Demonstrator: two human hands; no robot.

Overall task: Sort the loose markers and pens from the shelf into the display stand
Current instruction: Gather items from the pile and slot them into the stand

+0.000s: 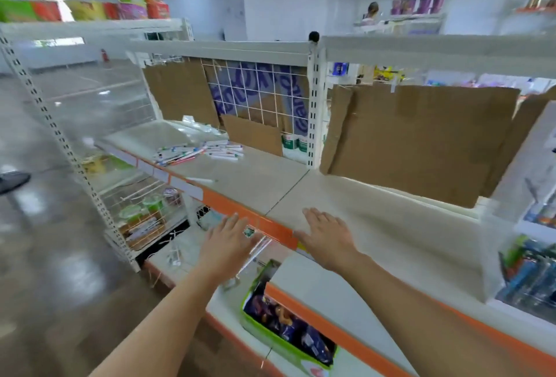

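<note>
Head view: both hands empty at shelf edge, markers not yet reached.

Left hand point(229, 240) and right hand point(326, 234) are apart, fingers straight, holding nothing; the right hovers over or rests on the shelf point(376, 226) (cannot tell which), the left is at its orange front edge. The pile of markers and pens point(200, 151) lies well apart from both hands, far-left on the shelf near the cardboard backing point(421, 142); one stray pen point(201, 179) lies nearer the edge. No display stand is identifiable; frame blurred. Risk: sweeping the pile could roll pens off the front lip onto the lower shelves. A green snack box point(288, 325) sits below the hands.
</note>
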